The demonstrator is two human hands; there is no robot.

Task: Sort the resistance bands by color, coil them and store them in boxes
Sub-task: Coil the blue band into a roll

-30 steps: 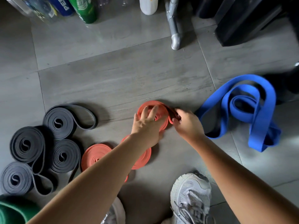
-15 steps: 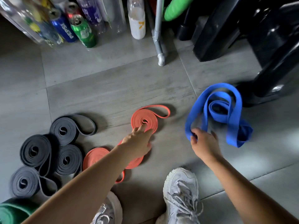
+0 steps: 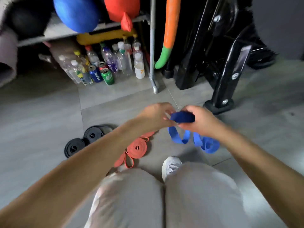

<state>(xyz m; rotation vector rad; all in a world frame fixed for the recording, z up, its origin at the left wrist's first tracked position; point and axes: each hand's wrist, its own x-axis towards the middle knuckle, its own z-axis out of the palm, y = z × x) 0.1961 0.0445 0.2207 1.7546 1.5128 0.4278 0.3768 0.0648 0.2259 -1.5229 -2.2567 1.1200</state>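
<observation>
At frame centre I see my left hand (image 3: 156,116) pinching and my right hand (image 3: 203,121) curled round the rolled end of the blue band (image 3: 182,117), its loose loops trailing just below. The orange coil (image 3: 136,148) lies lower left of them, with the grey coils (image 3: 74,147) further left.

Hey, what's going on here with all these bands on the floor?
A person is coiling a blue band, gripping its rolled end between the left hand and right hand above the floor, while the loose rest trails down to it. Orange bands lie coiled under the left arm, and dark grey bands sit coiled further left. No storage box is in view.
</observation>
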